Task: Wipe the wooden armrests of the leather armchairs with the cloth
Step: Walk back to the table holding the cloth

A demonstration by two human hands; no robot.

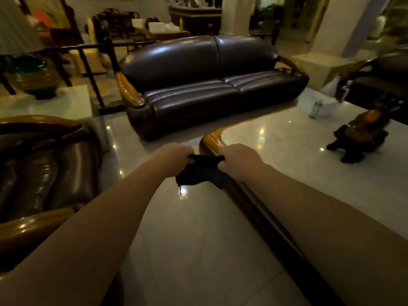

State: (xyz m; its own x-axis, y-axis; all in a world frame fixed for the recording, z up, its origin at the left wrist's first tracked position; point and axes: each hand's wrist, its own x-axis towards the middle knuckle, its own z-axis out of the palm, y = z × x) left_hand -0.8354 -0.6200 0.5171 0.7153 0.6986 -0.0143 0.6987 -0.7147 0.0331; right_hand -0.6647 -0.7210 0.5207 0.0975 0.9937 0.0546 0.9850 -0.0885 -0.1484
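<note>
A dark cloth (202, 173) hangs stretched between my two hands in mid-air above the pale floor. My left hand (176, 156) grips its left corner and my right hand (239, 161) grips its right corner, both fists closed. A brown leather armchair (44, 164) stands at the left, with one wooden armrest (33, 230) near me and another (39, 121) further back. Straight ahead is a dark leather sofa (209, 85) with a wooden armrest (129, 91) at its left end and one (289, 64) at its right end.
A marble-topped table with a wooden rim (212, 138) lies just right of my hands; a dark carved figure (362, 133) and a small green bottle (315, 109) stand on it. A green-brown vase (31, 78) sits on a side table at the left. Another armchair (375, 85) is far right.
</note>
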